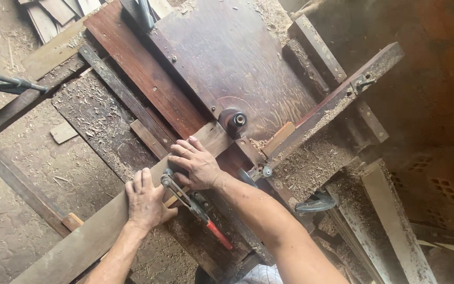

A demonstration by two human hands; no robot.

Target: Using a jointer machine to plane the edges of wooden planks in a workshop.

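A long grey-brown wooden plank lies diagonally across a worn saw table, from the lower left up to a round saw hub. My left hand presses flat on the plank with fingers together. My right hand lies flat on the plank's upper end, fingers spread, close to the hub. Between my two hands sits a metal clamp with a red handle, its jaw end near my left hand. Neither hand grips anything.
The dark plywood table top carries a reddish fence board and a diagonal rail. Sawdust covers the frame and the ground. Loose boards lie at the upper left. A metal bar sticks in from the left.
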